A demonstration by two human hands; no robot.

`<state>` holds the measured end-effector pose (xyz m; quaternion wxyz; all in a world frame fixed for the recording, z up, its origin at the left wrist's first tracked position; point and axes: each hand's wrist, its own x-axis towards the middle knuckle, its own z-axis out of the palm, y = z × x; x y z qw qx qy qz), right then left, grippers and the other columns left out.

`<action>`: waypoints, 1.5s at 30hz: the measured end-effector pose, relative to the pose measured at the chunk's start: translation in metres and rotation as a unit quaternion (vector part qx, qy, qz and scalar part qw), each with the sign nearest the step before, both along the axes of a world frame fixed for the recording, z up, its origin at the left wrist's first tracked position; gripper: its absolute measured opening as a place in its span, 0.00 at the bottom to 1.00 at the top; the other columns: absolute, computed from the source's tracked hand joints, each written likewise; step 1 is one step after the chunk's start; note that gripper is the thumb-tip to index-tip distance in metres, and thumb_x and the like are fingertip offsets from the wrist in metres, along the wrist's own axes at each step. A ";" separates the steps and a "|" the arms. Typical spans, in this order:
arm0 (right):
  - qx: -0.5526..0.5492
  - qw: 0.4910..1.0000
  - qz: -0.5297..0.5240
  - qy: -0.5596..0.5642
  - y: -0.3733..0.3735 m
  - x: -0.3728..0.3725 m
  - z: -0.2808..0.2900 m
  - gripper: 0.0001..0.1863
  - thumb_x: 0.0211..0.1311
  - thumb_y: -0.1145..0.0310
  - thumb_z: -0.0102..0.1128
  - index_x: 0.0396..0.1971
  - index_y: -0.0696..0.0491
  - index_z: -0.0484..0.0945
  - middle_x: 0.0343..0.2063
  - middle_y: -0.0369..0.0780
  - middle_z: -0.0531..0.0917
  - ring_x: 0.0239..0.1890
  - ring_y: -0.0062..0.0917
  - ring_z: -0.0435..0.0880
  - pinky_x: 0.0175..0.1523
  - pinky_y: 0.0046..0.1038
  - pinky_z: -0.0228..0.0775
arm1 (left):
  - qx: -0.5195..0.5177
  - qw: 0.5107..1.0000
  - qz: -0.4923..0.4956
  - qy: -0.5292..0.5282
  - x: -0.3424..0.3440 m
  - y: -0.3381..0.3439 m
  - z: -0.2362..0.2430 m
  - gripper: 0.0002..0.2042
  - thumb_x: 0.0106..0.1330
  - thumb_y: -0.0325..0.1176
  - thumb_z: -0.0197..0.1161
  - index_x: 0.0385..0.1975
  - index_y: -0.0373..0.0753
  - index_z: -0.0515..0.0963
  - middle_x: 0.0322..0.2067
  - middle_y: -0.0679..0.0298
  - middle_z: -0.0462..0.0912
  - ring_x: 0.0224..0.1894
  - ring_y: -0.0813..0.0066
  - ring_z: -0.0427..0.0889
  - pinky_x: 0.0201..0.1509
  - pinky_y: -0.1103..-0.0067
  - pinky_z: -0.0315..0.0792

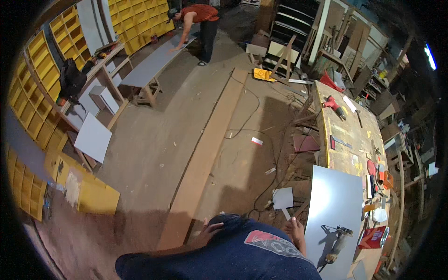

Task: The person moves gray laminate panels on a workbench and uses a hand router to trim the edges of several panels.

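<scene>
My left hand (211,231) is low in front of my dark blue shirt, its fingers stretched out and nothing seen in them. It appears over the near end of a long brown board (205,154) on the floor. At the left edge of a glossy grey panel (333,191), my right hand (296,232) has its fingers extended upward. Whether it touches the panel I cannot tell. Close to its fingertips is a narrow white strip (286,214), beside a white square piece (283,198). A corded-looking power tool (337,247) rests on the panel.
The workbench (345,140) on the right carries a red drill (333,107), a red box (373,238) and hand tools. Cables (275,154) trail over the floor. Far left, another person (200,18) leans over a long grey panel (154,63). Yellow shelving (135,21) lines the left.
</scene>
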<state>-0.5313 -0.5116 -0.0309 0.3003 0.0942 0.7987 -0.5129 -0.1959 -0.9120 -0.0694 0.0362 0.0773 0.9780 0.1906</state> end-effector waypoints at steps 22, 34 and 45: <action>0.127 0.978 -0.165 0.005 -0.003 0.093 0.030 0.43 0.69 0.27 0.54 0.57 0.57 0.83 0.49 0.53 0.88 0.55 0.41 0.87 0.58 0.39 0.77 | -0.018 0.868 -0.225 -0.441 -0.249 -0.086 0.154 0.38 0.68 0.45 0.70 0.75 0.35 0.65 0.69 0.44 0.73 0.72 0.44 0.69 0.79 0.64 0.59; 0.137 0.871 -0.466 -0.066 -0.012 0.314 0.019 0.34 0.68 0.38 0.65 0.57 0.56 0.84 0.50 0.51 0.88 0.54 0.41 0.87 0.59 0.40 0.77 | 0.147 0.910 -0.369 -0.115 -0.415 0.137 0.177 0.13 0.65 0.40 0.75 0.41 0.39 0.88 0.40 0.52 0.89 0.45 0.49 0.87 0.49 0.62 0.80; 0.085 0.821 -0.562 -0.052 -0.014 0.411 0.004 0.29 0.69 0.47 0.69 0.56 0.57 0.84 0.43 0.43 0.89 0.47 0.30 0.87 0.53 0.35 0.78 | 0.092 0.823 -0.525 -0.198 -0.281 0.249 0.115 0.20 0.66 0.52 0.73 0.35 0.37 0.86 0.35 0.51 0.88 0.41 0.48 0.87 0.45 0.60 0.79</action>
